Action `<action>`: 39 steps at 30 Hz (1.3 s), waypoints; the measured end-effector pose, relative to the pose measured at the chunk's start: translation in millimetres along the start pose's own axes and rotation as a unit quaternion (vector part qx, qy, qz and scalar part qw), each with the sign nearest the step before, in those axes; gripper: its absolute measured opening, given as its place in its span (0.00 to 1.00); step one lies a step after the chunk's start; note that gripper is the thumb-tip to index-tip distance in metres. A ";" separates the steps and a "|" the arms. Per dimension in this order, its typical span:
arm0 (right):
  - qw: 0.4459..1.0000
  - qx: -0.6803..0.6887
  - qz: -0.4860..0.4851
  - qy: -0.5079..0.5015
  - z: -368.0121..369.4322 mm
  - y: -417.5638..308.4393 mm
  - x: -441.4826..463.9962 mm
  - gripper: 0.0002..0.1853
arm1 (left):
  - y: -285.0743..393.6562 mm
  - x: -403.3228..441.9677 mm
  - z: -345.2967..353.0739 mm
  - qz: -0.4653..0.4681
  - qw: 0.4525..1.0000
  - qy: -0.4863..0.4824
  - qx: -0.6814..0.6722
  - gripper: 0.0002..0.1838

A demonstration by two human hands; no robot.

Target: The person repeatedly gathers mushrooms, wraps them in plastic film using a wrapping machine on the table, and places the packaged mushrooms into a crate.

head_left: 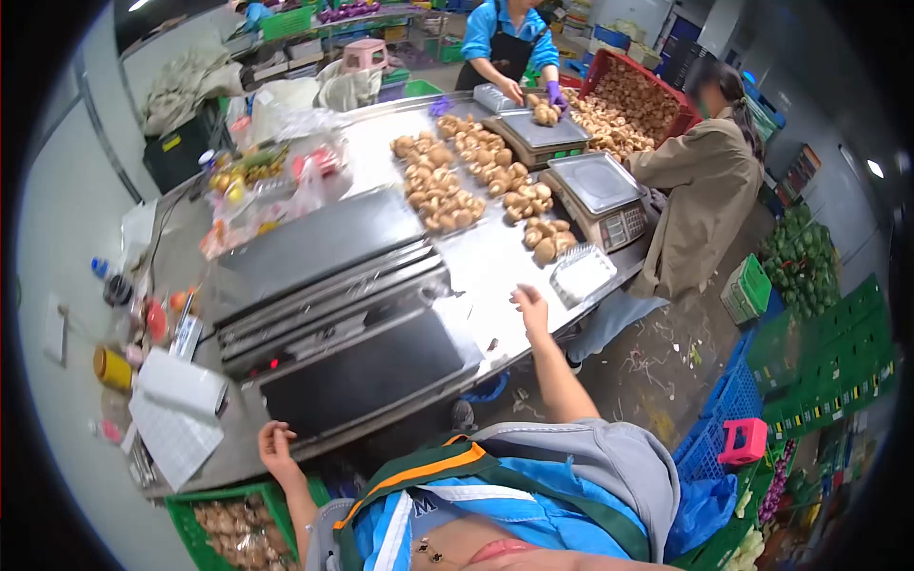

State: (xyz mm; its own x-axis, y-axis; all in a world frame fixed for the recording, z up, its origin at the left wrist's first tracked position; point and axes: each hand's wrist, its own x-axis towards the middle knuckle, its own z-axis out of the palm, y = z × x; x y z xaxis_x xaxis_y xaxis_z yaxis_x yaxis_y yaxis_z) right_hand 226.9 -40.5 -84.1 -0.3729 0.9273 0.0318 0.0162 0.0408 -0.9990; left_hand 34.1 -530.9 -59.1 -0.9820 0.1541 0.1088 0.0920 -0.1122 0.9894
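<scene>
My left hand (276, 442) is over the near left edge of the metal table, close to the corner of a black-topped wrapping machine (362, 371); its fingers are slightly curled and nothing shows in them. Above the table's right side, my right hand (529, 306) has its fingers apart and holds nothing. Just beyond it sit a clear plastic tray (583, 274) and a group of mushrooms (548, 240). More groups of brown mushrooms (443, 205) lie farther back on the table.
Two scales (598, 183) (545, 131) stand at the table's right side. A person in blue (509, 43) handles mushrooms behind them; another in a tan coat (700, 171) stands at right beside a red crate (636, 100). A green crate of packed mushrooms (238, 533) is below left.
</scene>
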 end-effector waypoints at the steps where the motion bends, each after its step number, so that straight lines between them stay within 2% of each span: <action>1: 0.998 -0.047 -0.017 0.036 -26.6 0.6 38.4 0.15 | 6.5 0.5 37.7 -0.005 0.999 -0.039 0.010 0.07; 2: 0.995 -0.065 -0.057 0.058 -54.0 22.7 84.8 0.15 | 9.4 2.5 72.8 -0.012 0.997 -0.075 0.005 0.07; 3: 0.984 -0.138 -0.078 0.085 -84.2 51.5 135.0 0.16 | 12.5 4.0 105.4 -0.025 0.994 -0.107 0.023 0.06; 4: 0.981 -0.157 -0.057 0.096 -100.4 42.8 162.6 0.17 | 14.1 5.6 135.5 -0.024 0.989 -0.145 0.034 0.05; 7: 0.942 -0.322 -0.053 0.075 -140.5 43.4 249.3 0.24 | 18.9 11.5 221.9 0.000 0.967 -0.243 0.082 0.04; 8: 0.938 -0.328 -0.083 0.072 -146.7 50.8 271.8 0.29 | 19.5 12.4 247.2 -0.001 0.958 -0.271 0.098 0.05; 9: 0.939 -0.327 -0.081 0.067 -150.6 55.0 288.8 0.29 | 20.6 11.9 270.1 -0.003 0.948 -0.298 0.114 0.05; 11: 0.898 -0.429 -0.095 0.017 -154.6 63.3 318.0 0.31 | 17.0 8.7 310.0 -0.023 0.932 -0.339 0.126 0.07; 12: 0.900 -0.432 -0.052 -0.020 -155.5 68.6 329.6 0.35 | 13.5 9.1 327.7 -0.018 0.916 -0.379 0.132 0.08; 13: 0.901 -0.431 -0.048 -0.024 -158.1 74.4 335.9 0.35 | 9.4 9.9 343.3 -0.014 0.897 -0.419 0.139 0.09; 15: 0.916 -0.375 0.071 -0.124 -152.6 73.9 339.0 0.37 | 3.4 15.1 377.1 -0.061 0.864 -0.470 0.171 0.15; 16: 0.901 -0.418 0.028 -0.116 -148.5 81.9 338.8 0.38 | -25.1 18.1 388.7 -0.112 0.858 -0.480 0.143 0.24; 18: 0.892 -0.437 0.011 -0.111 -129.7 77.8 324.9 0.38 | -47.9 24.0 433.0 -0.170 0.864 -0.458 0.120 0.33; 19: 0.883 -0.458 -0.009 -0.103 -120.0 74.9 313.9 0.38 | -64.7 24.6 457.6 -0.123 0.872 -0.452 0.143 0.37; 22: 0.884 -0.455 0.045 -0.098 -89.9 60.0 276.9 0.39 | -111.9 28.6 526.7 -0.029 0.883 -0.410 0.224 0.49; 24: 0.891 -0.445 0.048 -0.083 -75.0 55.5 254.2 0.38 | -152.6 33.8 559.5 -0.075 0.903 -0.355 0.229 0.56; 25: 0.892 -0.441 0.049 -0.083 -70.2 53.3 244.7 0.38 | -151.4 37.3 570.3 -0.077 0.904 -0.354 0.227 0.56; 27: 0.888 -0.443 0.051 -0.110 -62.3 45.0 229.1 0.39 | -150.9 43.1 586.9 -0.055 0.873 -0.367 0.316 0.59; 31: 0.883 -0.456 0.042 -0.105 -57.6 53.1 220.3 0.37 | -149.7 47.9 593.4 -0.053 0.832 -0.402 0.378 0.58; 33: 0.877 -0.469 0.033 -0.098 -59.1 55.7 228.2 0.37 | -149.4 45.7 588.8 -0.061 0.842 -0.391 0.366 0.56; 35: 0.905 -0.423 -0.040 -0.032 -58.7 51.9 247.1 0.36 | -155.9 42.5 579.6 -0.045 0.886 -0.318 0.334 0.53; 36: 0.906 -0.414 -0.086 -0.017 -52.3 56.0 257.4 0.34 | -154.9 40.3 577.8 -0.068 0.896 -0.298 0.323 0.52; 37: 0.906 -0.414 -0.083 -0.020 -42.1 48.2 265.2 0.34 | -155.2 37.3 576.1 -0.071 0.895 -0.297 0.325 0.52; 39: 0.852 -0.503 0.037 -0.141 -24.3 33.5 279.2 0.32 | -154.9 31.0 575.6 -0.076 0.910 -0.290 0.288 0.53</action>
State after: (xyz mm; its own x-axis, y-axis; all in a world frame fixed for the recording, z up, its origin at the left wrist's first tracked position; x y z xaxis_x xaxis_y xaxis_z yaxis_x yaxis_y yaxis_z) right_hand 145.9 228.9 -108.0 -0.5423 0.8203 -0.1814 0.7836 0.4160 -0.4614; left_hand 84.2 56.3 -153.7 -0.7542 0.6354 -0.1655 0.1982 0.4607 0.8652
